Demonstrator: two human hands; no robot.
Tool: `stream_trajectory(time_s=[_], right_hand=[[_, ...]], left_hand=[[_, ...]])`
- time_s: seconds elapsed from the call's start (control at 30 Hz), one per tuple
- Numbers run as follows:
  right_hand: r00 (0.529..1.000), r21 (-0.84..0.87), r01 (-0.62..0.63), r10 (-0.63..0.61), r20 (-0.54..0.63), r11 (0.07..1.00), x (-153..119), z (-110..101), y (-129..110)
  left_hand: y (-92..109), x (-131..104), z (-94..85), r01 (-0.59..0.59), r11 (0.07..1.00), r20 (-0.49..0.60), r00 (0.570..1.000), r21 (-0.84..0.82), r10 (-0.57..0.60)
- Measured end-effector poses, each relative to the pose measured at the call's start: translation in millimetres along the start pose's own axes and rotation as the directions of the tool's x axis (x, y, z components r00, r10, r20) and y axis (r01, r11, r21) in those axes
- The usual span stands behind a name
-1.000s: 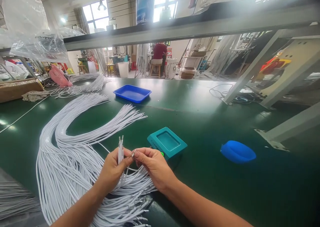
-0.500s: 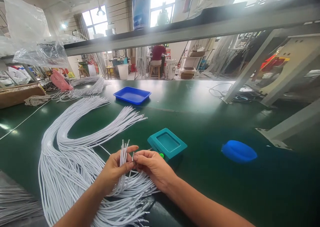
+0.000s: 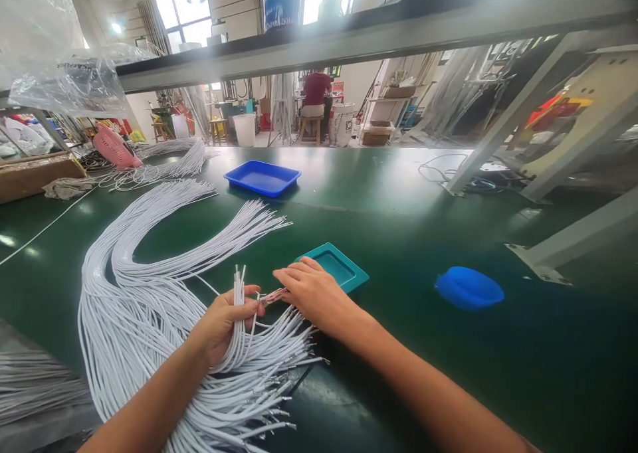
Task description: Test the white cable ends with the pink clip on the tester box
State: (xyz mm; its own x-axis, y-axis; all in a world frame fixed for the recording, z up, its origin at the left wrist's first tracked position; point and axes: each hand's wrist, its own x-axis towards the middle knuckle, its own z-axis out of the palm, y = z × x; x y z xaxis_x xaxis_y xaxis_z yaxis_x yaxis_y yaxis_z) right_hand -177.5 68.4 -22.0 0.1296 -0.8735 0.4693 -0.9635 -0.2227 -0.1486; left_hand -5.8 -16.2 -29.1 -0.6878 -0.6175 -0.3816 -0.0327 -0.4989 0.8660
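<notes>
Several white wires [image 3: 239, 293] stand upright in my left hand [image 3: 224, 317], whose fingers are wrapped round them near their tips. My right hand [image 3: 314, 293] is closed on a small pinkish metal tool [image 3: 273, 297], its tip touching a wire end at my left fingertips. Beneath both hands spreads a large curved bundle of white wires [image 3: 134, 327], with metal ends toward the right. Just behind my right hand is a teal tray [image 3: 343, 267], partly covered by it.
A blue tray [image 3: 262, 177] lies farther back, and a round blue container [image 3: 469, 288] is at the right. Metal shelf legs [image 3: 553, 254] stand at the right. A pink basket [image 3: 115, 149] sits back left. A seated person [image 3: 316, 94] is far behind the table.
My right hand has moved from pinching at the left fingertips to gripping the tool, its back now turned up over the teal tray's edge. The view has tilted slightly downward.
</notes>
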Motion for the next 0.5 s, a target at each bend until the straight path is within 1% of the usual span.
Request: stream_trajectory(time_s=[0.07,0.1,0.17,0.27,0.37,0.5], right_hand=[[0.988,-0.045,0.057,-0.050,0.143,0.997,-1,1,0],[0.980,-0.047,0.083,-0.073,0.188,0.995,-2,2,-1],[0.971,-0.044,0.099,-0.087,0.222,0.994,-3,4,-2],[0.973,-0.028,0.105,-0.097,0.208,0.994,-3,6,0],[0.983,-0.024,0.091,-0.086,0.162,0.996,-2,7,2],[0.993,-0.104,0.074,-0.063,0.102,0.992,-3,11,-1]], left_hand=[[-1,2,-1.2,0.040,0.999,0.010,0.999,-0.005,-0.040],[-2,3,-1.7,0.050,0.999,0.020,0.999,-0.011,-0.050],[-3,4,-2.3,0.063,0.998,0.031,0.998,-0.019,-0.063],[-4,4,-2.4,0.082,0.996,0.024,0.996,-0.032,-0.081],[-4,5,-2.5,0.095,0.995,0.043,0.995,-0.037,-0.094],[-6,8,-4.2,0.128,0.991,0.058,0.990,-0.039,-0.126]])
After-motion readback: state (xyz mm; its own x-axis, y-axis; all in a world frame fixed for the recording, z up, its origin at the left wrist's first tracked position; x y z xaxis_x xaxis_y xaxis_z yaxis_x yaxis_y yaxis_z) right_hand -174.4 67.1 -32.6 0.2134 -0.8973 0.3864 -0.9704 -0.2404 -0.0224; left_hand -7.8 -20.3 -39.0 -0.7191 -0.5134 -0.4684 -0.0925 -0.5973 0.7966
